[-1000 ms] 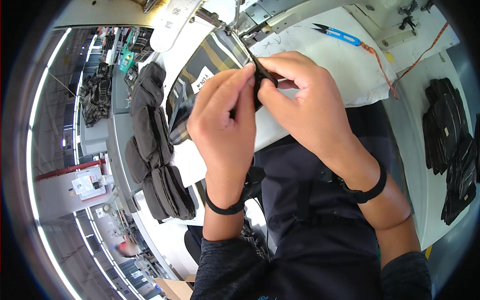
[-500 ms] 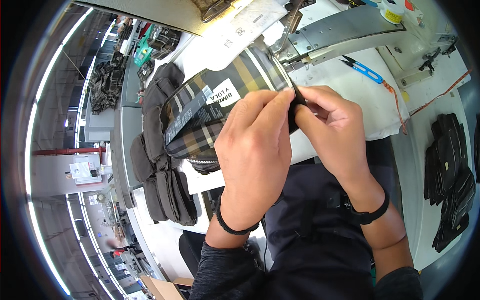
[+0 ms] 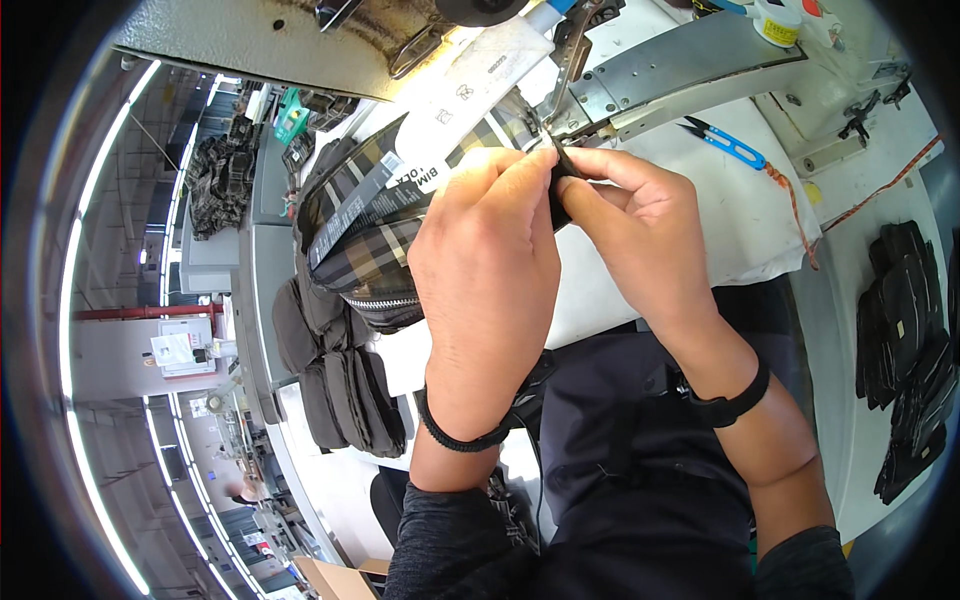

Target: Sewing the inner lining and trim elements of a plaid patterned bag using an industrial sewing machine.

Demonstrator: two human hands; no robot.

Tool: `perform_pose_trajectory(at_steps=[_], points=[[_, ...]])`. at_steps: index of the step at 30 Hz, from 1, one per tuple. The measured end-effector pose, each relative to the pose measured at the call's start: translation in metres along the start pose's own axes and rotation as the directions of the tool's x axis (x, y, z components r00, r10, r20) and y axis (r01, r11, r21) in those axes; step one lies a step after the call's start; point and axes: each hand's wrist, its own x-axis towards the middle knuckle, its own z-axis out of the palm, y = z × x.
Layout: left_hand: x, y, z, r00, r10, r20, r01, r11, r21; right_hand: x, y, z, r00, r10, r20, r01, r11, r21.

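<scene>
My left hand (image 3: 480, 250) is closed in a pinch on the upper right edge of a plaid zippered bag (image 3: 370, 240), olive, black and white, with printed tags on it. My right hand (image 3: 640, 240) is closed on a black edge strip (image 3: 560, 195) of the same bag, its fingertips beside my left ones. Both pinches sit just below the metal foot and guide plate of a sewing machine (image 3: 620, 90). What lies under my fingertips is partly hidden.
Grey pouches (image 3: 340, 400) are stacked on the left, black fabric pieces (image 3: 900, 330) on the right. Blue thread snips (image 3: 725, 140) with an orange cord lie on a white pad (image 3: 750, 230). A small white pot (image 3: 775, 25) is at the top right. A blurred person (image 3: 240, 490) is far left.
The view has shifted since the first frame. In the last half second, both hands and the bag have moved up and left toward the machine's foot, the pinches still held.
</scene>
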Motion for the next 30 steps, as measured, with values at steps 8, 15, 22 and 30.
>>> perform_pose_trajectory(at_steps=[8,15,22,30], points=[[0.011,0.002,-0.001,0.999,-0.003,0.047,-0.002,0.994,0.112,0.011,0.014,0.011,0.985,-0.102,-0.141,0.111,0.992,0.056],[0.014,0.01,-0.014,0.959,-0.174,0.223,0.054,0.887,0.458,0.014,0.012,0.018,0.958,-0.219,-0.187,0.172,0.956,-0.236],[0.007,-0.039,0.004,0.945,0.32,-0.067,-0.25,0.841,0.48,0.01,0.021,0.023,0.955,-0.229,-0.188,0.174,0.948,-0.268],[0.044,-0.085,-0.019,0.649,0.756,0.082,-0.75,0.619,0.232,-0.009,0.011,0.007,0.968,-0.225,-0.112,0.195,0.953,-0.231]])
